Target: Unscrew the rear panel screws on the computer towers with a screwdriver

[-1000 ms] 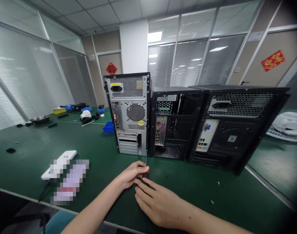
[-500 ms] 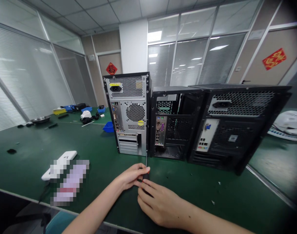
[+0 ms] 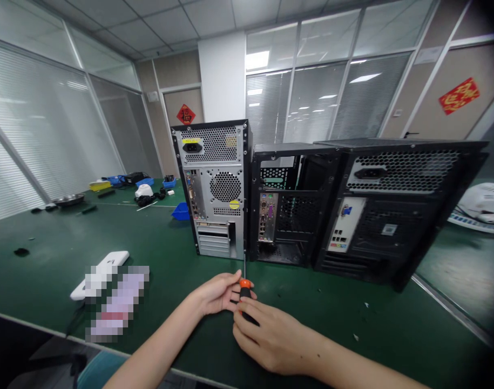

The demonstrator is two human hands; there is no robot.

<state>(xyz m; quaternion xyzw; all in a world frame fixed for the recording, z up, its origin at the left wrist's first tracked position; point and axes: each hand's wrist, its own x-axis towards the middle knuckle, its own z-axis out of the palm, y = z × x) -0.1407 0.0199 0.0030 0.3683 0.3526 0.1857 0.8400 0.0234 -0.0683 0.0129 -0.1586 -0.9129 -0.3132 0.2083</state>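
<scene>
By the near edge of the table, the right hand has its grip closed around the screwdriver; the left hand cups beside it, grip partly open, contact unclear. The blade reaches the lower right corner of the silver-backed case. Seemingly a turning step, calling for steady alignment next.
</scene>
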